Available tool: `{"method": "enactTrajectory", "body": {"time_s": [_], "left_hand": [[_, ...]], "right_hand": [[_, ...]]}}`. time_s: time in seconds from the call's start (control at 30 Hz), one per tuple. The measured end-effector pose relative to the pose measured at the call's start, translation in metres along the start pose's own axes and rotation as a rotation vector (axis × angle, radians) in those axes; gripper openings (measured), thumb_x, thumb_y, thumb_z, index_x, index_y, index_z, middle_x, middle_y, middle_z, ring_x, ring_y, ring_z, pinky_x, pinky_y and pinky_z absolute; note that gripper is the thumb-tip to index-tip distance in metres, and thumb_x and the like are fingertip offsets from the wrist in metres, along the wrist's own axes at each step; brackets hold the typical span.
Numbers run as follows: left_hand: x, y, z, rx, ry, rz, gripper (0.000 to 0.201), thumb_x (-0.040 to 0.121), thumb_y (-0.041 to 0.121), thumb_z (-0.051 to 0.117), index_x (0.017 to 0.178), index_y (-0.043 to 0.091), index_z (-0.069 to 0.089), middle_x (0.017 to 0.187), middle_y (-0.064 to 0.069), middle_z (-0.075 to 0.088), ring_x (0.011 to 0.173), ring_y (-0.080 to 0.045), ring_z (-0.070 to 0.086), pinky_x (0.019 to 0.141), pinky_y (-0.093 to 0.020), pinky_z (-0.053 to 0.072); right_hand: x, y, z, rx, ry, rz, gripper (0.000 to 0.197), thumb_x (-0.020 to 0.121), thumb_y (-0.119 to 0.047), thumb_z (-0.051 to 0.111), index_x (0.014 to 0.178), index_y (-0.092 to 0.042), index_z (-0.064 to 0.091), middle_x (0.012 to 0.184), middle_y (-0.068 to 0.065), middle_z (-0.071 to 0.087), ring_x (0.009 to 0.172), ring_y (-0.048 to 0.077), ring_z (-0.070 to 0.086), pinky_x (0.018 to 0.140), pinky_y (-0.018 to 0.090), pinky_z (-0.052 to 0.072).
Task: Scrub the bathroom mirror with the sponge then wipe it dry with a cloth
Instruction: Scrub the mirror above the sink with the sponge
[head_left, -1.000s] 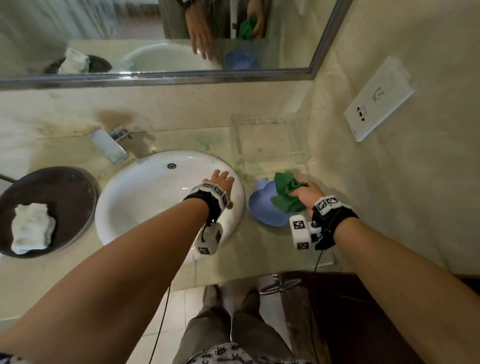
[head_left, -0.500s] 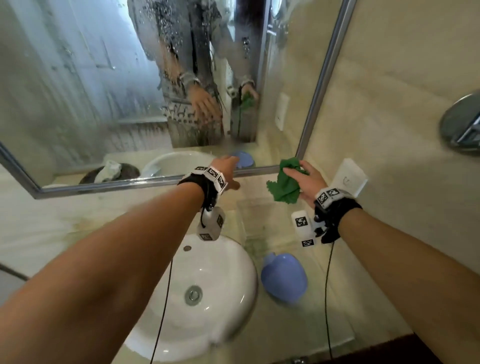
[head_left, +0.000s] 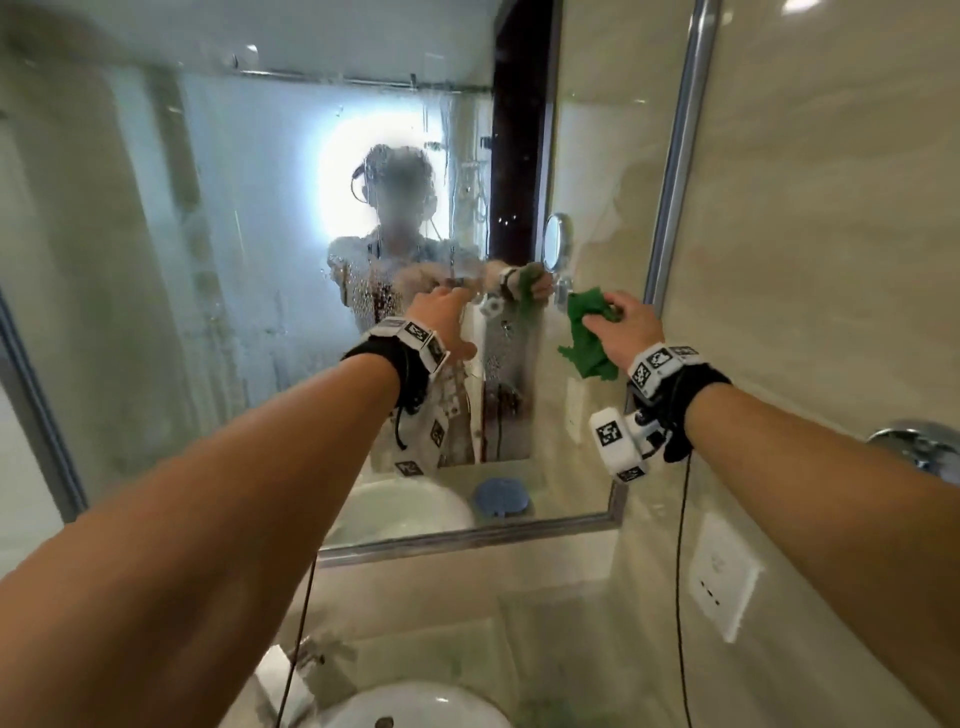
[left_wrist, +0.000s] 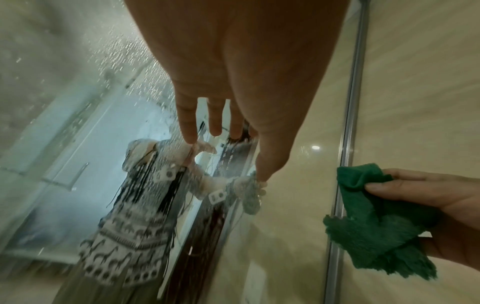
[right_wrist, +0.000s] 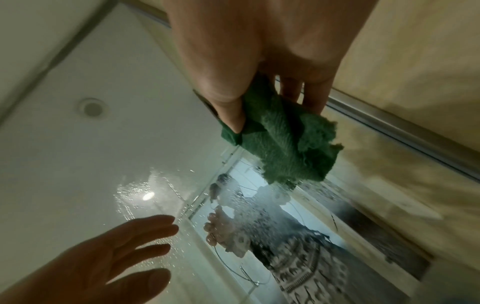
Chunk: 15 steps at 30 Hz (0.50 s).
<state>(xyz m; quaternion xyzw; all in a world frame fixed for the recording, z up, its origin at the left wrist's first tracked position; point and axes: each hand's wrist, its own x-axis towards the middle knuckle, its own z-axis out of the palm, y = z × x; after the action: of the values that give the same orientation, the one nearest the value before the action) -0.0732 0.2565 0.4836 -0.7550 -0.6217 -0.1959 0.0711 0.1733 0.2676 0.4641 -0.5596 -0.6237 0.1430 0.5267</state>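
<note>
- The right hand (head_left: 626, 325) pinches a crumpled green terry cloth (head_left: 587, 332) between thumb and fingers; most of the cloth hangs below and to the left of the grip.
- The cloth is held close before the wet, metal-framed bathroom mirror (head_left: 208, 260), near its right edge; whether it touches the glass I cannot tell.
- To the left of the grip, the left hand (head_left: 441, 322) is stretched out with straight, spread fingers (left_wrist: 187, 123) and holds nothing, its tips at the glass.
- Water drops cover the mirror around both hands.
- Well below the grip stands a white round ceramic sink (head_left: 415, 706).
- A white wall socket plate (head_left: 722, 577) is below the right arm.
</note>
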Motion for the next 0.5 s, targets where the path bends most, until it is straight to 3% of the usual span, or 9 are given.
{"method": "enactTrajectory", "body": {"time_s": [0.13,0.23,0.4,0.5], "left_hand": [[0.027,0.002,-0.048,0.075,0.108,-0.007,0.079,0.08,0.033,0.076,0.146,0.02,0.036,0.154,-0.009,0.034,0.14,-0.034,0.033,0.116,-0.049,0.029],[0.039,0.0,-0.074,0.127,0.188,-0.048,0.082,0.08,0.035,0.075,0.148,0.017,0.031,0.154,-0.008,0.031,0.139,-0.032,0.031,0.112,-0.049,0.034],[0.049,-0.015,-0.092,0.191,0.34,-0.168,0.087,0.078,0.041,0.077,0.145,0.015,0.029,0.15,-0.008,0.028,0.137,-0.032,0.028,0.106,-0.054,0.036],[0.058,-0.022,-0.097,0.245,0.398,-0.217,0.096,0.074,0.051,0.077,0.145,0.016,0.024,0.154,-0.008,0.019,0.141,-0.033,0.02,0.106,-0.059,0.034]], "right_hand": [[0.041,-0.034,-0.007,-0.027,0.064,-0.128,0.035,0.088,-0.019,0.068,0.122,-0.016,0.063,0.115,0.007,0.066,0.099,0.022,0.062,0.08,0.021,0.044],[0.068,-0.055,-0.015,-0.041,0.094,-0.199,0.034,0.089,-0.019,0.065,0.123,-0.021,0.062,0.115,0.004,0.066,0.098,0.02,0.062,0.087,0.027,0.049],[0.103,-0.073,-0.019,-0.11,0.094,-0.278,0.031,0.09,-0.018,0.06,0.121,-0.024,0.061,0.113,0.003,0.066,0.101,0.024,0.062,0.091,0.034,0.051],[0.121,-0.075,-0.017,-0.163,0.124,-0.346,0.035,0.09,-0.016,0.06,0.125,-0.02,0.06,0.117,0.004,0.065,0.105,0.024,0.061,0.093,0.032,0.05]]}}
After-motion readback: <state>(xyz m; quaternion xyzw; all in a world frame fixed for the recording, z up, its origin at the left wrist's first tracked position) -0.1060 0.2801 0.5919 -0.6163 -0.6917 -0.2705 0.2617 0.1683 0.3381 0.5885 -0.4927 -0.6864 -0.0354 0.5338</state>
